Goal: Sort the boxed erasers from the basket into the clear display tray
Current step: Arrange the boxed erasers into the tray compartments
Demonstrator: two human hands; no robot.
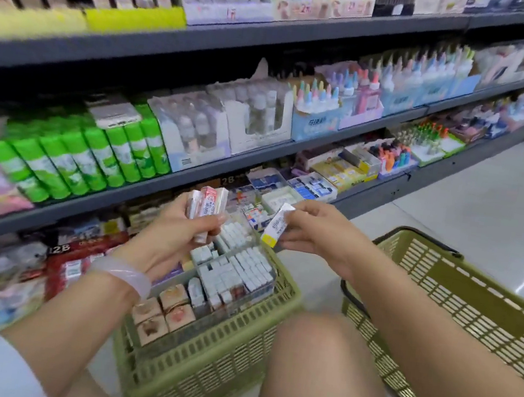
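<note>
The green basket (200, 365) stands on the floor (483, 209) and contains the clear display tray (233, 260). Left hand (181, 228) grips several boxed erasers (205, 203). Right hand (312, 231) pinches one yellow-ended eraser box (275, 229) above the tray's far edge.

- The left hand (184, 225) grips a small stack of boxed erasers (206, 203), red-and-white print facing up.
- The right hand (312, 234) pinches a single white box with a yellow end (275, 228), tilted.
- Both hands hover above a clear display tray (236, 261) of small boxes, set in the near green basket (200, 365).
- A second green basket (458, 308) stands to the right on the floor.
- Store shelves (204, 69) run along the far left.
</note>
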